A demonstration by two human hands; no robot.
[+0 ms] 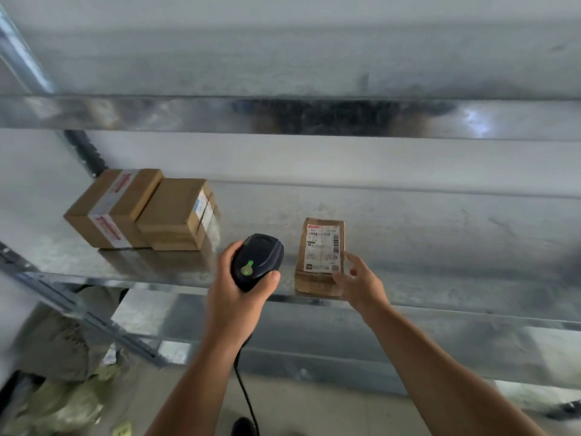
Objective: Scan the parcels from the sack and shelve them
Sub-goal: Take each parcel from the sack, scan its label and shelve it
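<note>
A small brown parcel (pixel 320 247) with a white shipping label lies flat near the front edge of a metal shelf (pixel 440 247). My right hand (pixel 361 281) is at its near right corner, fingers loosely spread and touching the label's edge. My left hand (pixel 235 291) grips a black corded barcode scanner (pixel 256 261) with a green light on its top, just left of the parcel. Two larger cardboard boxes (pixel 113 209) (pixel 177 214) stand side by side at the shelf's left.
A second metal shelf (pixel 283 114) runs above. The scanner's black cable (pixel 245 391) hangs down between my arms. At lower left, under the shelf, lies a pale sack (pixel 56 388) with crumpled contents. A grey upright post (pixel 81 152) stands at the left.
</note>
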